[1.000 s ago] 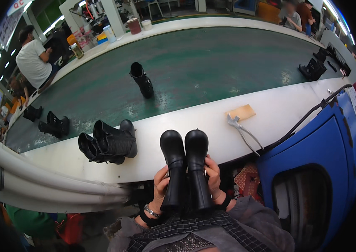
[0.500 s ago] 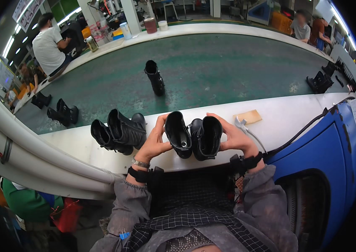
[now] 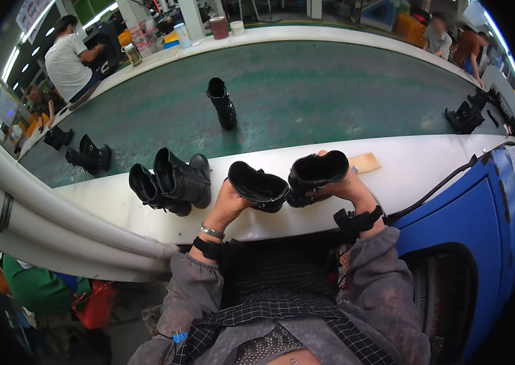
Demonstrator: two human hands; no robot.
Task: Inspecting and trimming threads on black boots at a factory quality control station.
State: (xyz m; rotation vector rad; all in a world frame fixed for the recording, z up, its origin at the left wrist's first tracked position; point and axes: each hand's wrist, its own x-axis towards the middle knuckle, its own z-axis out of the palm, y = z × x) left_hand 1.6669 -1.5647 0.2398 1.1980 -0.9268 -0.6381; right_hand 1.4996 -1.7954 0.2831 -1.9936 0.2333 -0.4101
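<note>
Two short black boots are held side by side over the white ledge [image 3: 276,234] in front of me, openings facing up toward me. My left hand [image 3: 228,205] is closed round the outer side of the left boot [image 3: 260,187]. Round the other side, my right hand [image 3: 352,187] grips the right boot [image 3: 317,174], its fingers partly hidden behind the shaft. A narrow gap separates the two boots. Just left of my left hand, another pair stands upright on the ledge: a nearer boot [image 3: 183,178] and an outer boot [image 3: 148,191].
Beyond the ledge runs a green belt [image 3: 306,91] with a single boot [image 3: 222,104] at its middle. More boots stand at its left end [image 3: 89,156] and right end [image 3: 465,117]. A tan pad [image 3: 365,162] lies right of my hands. A blue machine [image 3: 464,213] flanks the right; people sit across.
Both boots have been turned in my hands and drawn apart. The right boot has moved right and away from me, now hiding part of the pad and the pale hooked thing.
</note>
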